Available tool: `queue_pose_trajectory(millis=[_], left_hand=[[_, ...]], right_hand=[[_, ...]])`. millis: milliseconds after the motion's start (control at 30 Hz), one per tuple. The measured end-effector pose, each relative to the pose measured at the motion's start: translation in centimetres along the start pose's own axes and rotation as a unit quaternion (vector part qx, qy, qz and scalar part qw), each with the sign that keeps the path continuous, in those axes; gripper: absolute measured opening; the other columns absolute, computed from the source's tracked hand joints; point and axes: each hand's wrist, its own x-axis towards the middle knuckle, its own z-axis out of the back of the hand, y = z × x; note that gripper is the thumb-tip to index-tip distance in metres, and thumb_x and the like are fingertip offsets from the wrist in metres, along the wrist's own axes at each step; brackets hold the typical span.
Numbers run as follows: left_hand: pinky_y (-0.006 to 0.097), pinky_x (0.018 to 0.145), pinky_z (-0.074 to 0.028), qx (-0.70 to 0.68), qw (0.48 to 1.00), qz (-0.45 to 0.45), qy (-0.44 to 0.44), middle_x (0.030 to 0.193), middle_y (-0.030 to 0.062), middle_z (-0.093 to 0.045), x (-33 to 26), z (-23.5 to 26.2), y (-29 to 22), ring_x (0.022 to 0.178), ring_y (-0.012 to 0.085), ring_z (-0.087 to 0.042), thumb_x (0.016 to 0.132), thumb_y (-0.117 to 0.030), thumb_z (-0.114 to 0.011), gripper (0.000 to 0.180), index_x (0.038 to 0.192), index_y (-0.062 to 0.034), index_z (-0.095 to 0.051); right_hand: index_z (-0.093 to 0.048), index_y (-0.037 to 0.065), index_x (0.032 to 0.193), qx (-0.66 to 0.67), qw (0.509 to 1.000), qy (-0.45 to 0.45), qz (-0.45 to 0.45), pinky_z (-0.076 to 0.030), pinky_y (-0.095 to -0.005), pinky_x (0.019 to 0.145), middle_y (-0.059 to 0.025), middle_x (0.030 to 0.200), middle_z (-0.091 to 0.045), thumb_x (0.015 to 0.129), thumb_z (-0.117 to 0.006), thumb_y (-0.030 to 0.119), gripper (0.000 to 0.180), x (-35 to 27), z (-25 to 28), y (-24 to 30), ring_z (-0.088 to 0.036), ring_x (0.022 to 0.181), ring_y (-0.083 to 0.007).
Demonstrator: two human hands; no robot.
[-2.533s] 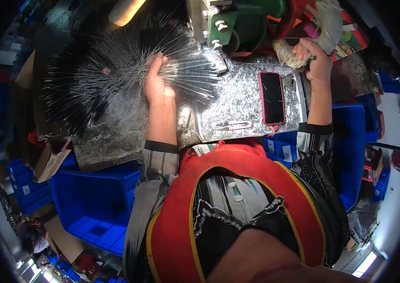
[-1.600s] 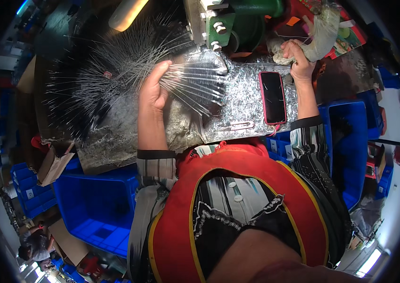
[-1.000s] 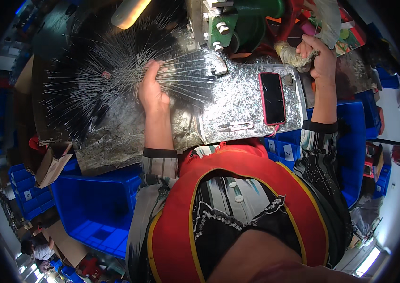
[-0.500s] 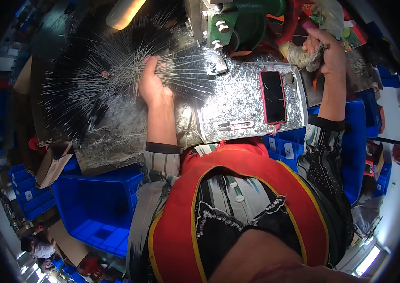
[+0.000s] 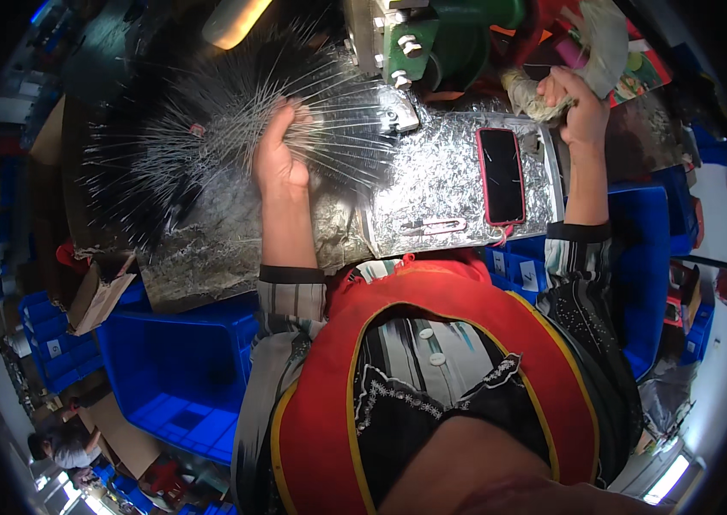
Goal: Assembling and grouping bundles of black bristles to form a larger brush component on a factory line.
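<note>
My left hand [image 5: 279, 156] grips a fan of thin metal rods [image 5: 342, 137] over a big heap of the same rods [image 5: 183, 146] on the foil-covered bench [image 5: 432, 184]. The rod tips point right toward a green machine [image 5: 432, 39]. My right hand [image 5: 576, 107] is up at the bench's far right corner, closed on a dirty whitish rag [image 5: 531, 94]. A phone in a pink case [image 5: 502, 175] lies face up on the foil between my two arms.
A small pink tool [image 5: 436, 227] lies near the bench's front edge. Blue plastic bins stand at the lower left [image 5: 179, 360] and at the right [image 5: 647, 257]. A torn cardboard box [image 5: 97, 296] sits left of the bench. Another person [image 5: 50, 446] is far off at lower left.
My left hand has shifted its hold on the fanned rods, sliding slightly back and forth. My right hand rose toward the far right corner and stays closed on the rag.
</note>
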Motion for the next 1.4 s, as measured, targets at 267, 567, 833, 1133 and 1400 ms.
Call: queue_pose_trajectory(millis=[267,567,833,1133,1400], left_hand=[[0.032,0.068,-0.051,-0.027,0.999,-0.031,-0.031,0.088,0.0123,-0.060,0.3,0.3,0.7,0.076,0.0205,-0.058,0.076,-0.001,-0.056,0.024,0.099,0.0003,-0.051],[0.030,0.066,-0.049,-0.041,0.996,-0.048,-0.059,0.086,0.0129,-0.059,-0.5,-0.6,0.3,0.073,0.0186,-0.057,0.071,0.005,-0.058,0.028,0.097,0.0045,-0.051],[0.030,0.069,-0.048,-0.019,0.999,-0.028,-0.012,0.089,0.0128,-0.059,-0.5,-0.9,0.2,0.076,0.0189,-0.057,0.073,0.003,-0.057,0.030,0.102,0.0047,-0.049],[0.032,0.070,-0.052,-0.020,0.999,-0.015,0.034,0.090,0.0143,-0.059,0.1,0.6,0.4,0.080,0.0218,-0.059,0.078,0.000,-0.053,0.021,0.099,0.0021,-0.051],[0.032,0.069,-0.052,-0.039,0.998,-0.048,-0.006,0.089,0.0159,-0.059,0.2,0.0,1.1,0.078,0.0225,-0.059,0.077,0.002,-0.052,0.021,0.097,0.0046,-0.050]], right_hand=[[-0.040,0.005,0.046,-0.061,0.997,-0.020,-0.052,-0.040,-0.0296,0.061,-0.0069,0.047,-0.041,0.074,-0.054,0.011,0.031,-0.2,-1.9,3.0,-0.046,0.053,-0.0180],[-0.046,0.003,0.049,-0.045,0.995,-0.009,-0.089,-0.041,-0.0288,0.051,-0.0076,0.047,-0.046,0.070,-0.058,0.010,0.025,0.7,-1.4,3.9,-0.049,0.047,-0.0180],[-0.054,-0.005,0.069,-0.014,0.990,-0.035,0.137,-0.044,-0.0316,0.053,-0.0090,0.052,-0.051,0.070,-0.057,0.000,0.006,-0.6,-0.6,-3.7,-0.050,0.047,-0.0181],[-0.049,0.001,0.052,-0.005,1.000,0.003,-0.027,-0.041,-0.0294,0.054,-0.0072,0.049,-0.046,0.071,-0.056,0.006,0.021,-0.1,-1.4,1.8,-0.049,0.048,-0.0187],[-0.048,0.002,0.050,-0.043,0.995,-0.015,-0.085,-0.040,-0.0289,0.051,-0.0069,0.046,-0.045,0.070,-0.058,0.009,0.023,0.8,-1.2,3.9,-0.049,0.047,-0.0187]])
